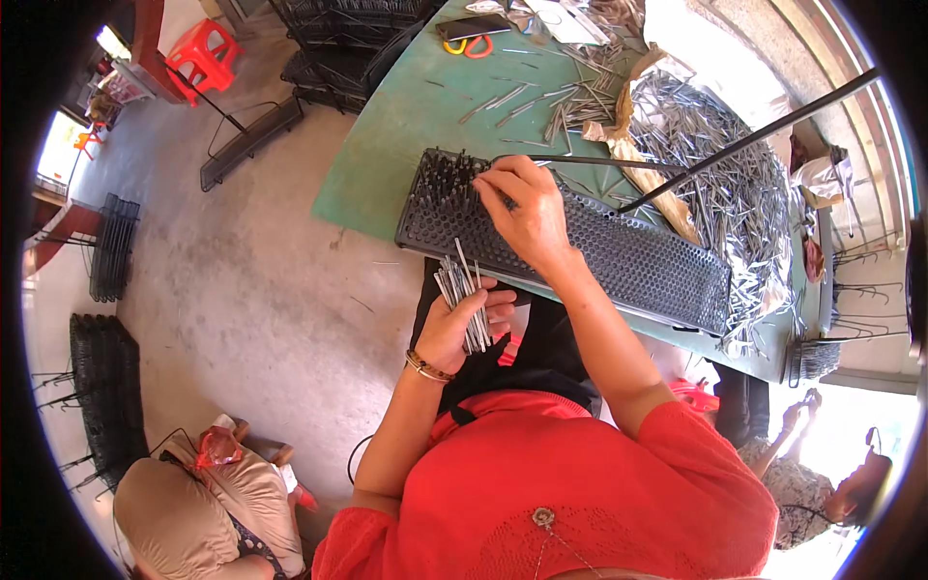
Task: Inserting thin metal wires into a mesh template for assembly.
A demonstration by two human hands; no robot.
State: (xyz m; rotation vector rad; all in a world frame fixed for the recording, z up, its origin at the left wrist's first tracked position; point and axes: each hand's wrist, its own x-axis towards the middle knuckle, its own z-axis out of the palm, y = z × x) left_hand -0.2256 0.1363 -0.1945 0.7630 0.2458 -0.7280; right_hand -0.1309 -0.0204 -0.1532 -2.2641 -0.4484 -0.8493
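**Rods (463, 302) in left hand (454, 327), right hand (531, 211) above perforated tray (643, 253)**

Held just below the tray's near left corner: a loose bundle of thin, silver-grey rods, mostly pointing upward, a couple poking well above the rest. Thumb pressed across the front, fingers only partly curled behind — a half-open grasp, but firmly around the bundle. Bracelets (428, 367) around the same wrist.

Over the tray's left end, right thumb and fingertips drawn close together, near a crowded patch of dark upright pieces (443, 186). Whether pinching a rod or nothing — impossible to tell.

Lying along the near edge of a green table (382, 169): the long black tray, covered in small round holes. Beyond it, loose rods scattered over the tabletop; to the right, a large heap of rods (701, 145) beside crumpled brown paper (633, 111). Slanting across the heap, a black bar (764, 130).

At the far side, scissors (468, 46) with yellow and orange handles, beside a dark flat slab (473, 27). Close by, a white sheet (572, 21), any marks on it too small to read.
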